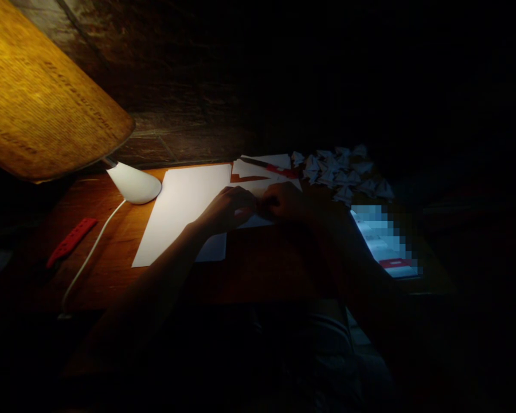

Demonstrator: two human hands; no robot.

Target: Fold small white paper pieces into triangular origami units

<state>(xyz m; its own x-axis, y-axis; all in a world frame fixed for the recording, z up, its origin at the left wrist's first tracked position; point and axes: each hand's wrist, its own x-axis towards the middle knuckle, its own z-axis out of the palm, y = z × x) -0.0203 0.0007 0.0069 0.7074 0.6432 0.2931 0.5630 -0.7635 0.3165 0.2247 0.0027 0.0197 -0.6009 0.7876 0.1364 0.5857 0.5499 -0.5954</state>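
Over a small white sheet of paper (260, 221) on the wooden table, my two hands are close together. My left hand (233, 202) has its fingers bent and closed on the sheet, with the thumb below. Curled tightly, my right hand (282, 201) grips the sheet from the other side, knuckles up. Shadow hides the fingertips and the paper between them. A stack of large white paper (184, 212) lies under and left of my left forearm. Just beyond the hands are smaller paper pieces (260, 166), with a dark and red cutter-like tool (270, 167) across them.
Several folded white paper shapes (327, 166) crowd the table's back right. A lit, blurred screen (380, 244) lies beside my right forearm. At left stand a lamp with white base (135, 184) and yellow shade (47, 97), its cord (92, 255), and a red object (72, 241).
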